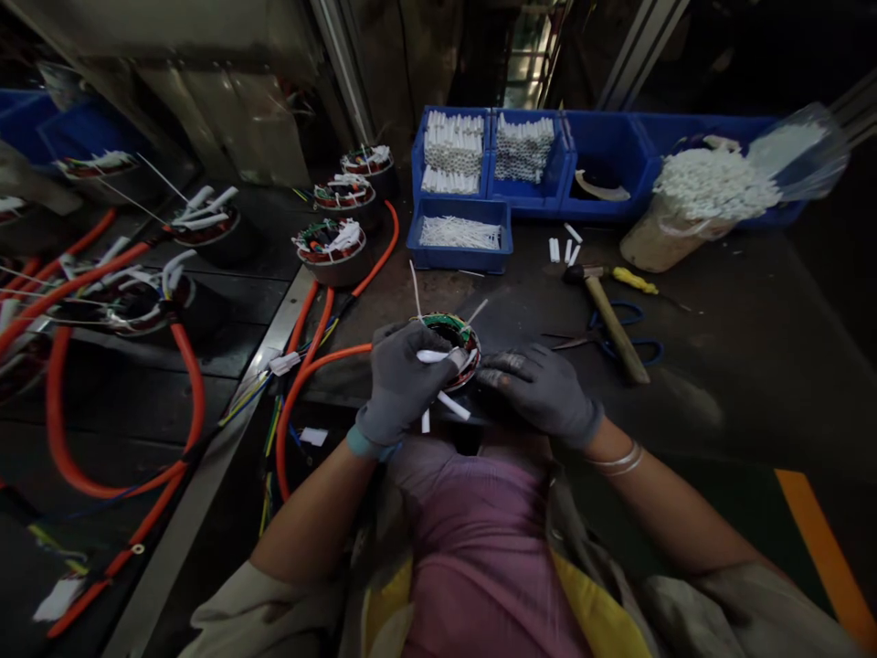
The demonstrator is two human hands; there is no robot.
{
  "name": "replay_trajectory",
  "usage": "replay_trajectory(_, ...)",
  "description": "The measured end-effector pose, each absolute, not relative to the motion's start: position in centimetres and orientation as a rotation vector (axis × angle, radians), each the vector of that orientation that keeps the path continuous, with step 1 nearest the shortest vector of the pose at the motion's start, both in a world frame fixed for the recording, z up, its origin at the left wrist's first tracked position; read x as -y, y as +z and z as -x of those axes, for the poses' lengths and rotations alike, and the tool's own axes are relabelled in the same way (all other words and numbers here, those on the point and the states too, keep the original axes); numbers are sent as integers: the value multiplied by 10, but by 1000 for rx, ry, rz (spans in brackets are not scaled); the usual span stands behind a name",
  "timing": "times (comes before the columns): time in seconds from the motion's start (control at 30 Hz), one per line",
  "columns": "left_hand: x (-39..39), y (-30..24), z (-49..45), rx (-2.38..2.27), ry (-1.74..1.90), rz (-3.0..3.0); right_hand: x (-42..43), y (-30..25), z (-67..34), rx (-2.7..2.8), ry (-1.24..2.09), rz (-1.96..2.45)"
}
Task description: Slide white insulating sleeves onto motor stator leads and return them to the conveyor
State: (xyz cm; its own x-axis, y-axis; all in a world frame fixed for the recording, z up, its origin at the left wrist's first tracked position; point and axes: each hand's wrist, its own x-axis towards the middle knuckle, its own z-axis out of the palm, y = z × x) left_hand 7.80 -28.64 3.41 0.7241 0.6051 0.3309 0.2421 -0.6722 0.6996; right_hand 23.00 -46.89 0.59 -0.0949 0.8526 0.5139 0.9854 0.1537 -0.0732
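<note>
A round motor stator (458, 332) with coloured windings and an orange cable lies on the dark bench in front of me. My left hand (404, 379), in a grey glove, is closed around several white sleeve tubes (449, 402) at the stator's near left side. My right hand (541, 388), also gloved, rests with its fingers stretched toward the stator's right edge, touching it and holding nothing that I can see.
Blue bins (524, 155) of white tubes stand at the back, with a bag of white pieces (699, 196) to their right. A hammer (617, 324) and scissors (613, 338) lie to the right. More stators (332, 247) with orange cables (184, 366) fill the left.
</note>
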Motion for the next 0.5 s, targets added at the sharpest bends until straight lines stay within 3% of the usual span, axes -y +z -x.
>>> replay_trajectory(0.33, 286, 35, -80, -666, 725, -2257, 445, 31, -224, 2164, -245, 1837)
replay_trajectory(0.5, 285, 35, -79, -639, 690, -2259, 435, 34, -218, 2023, -1, 1923)
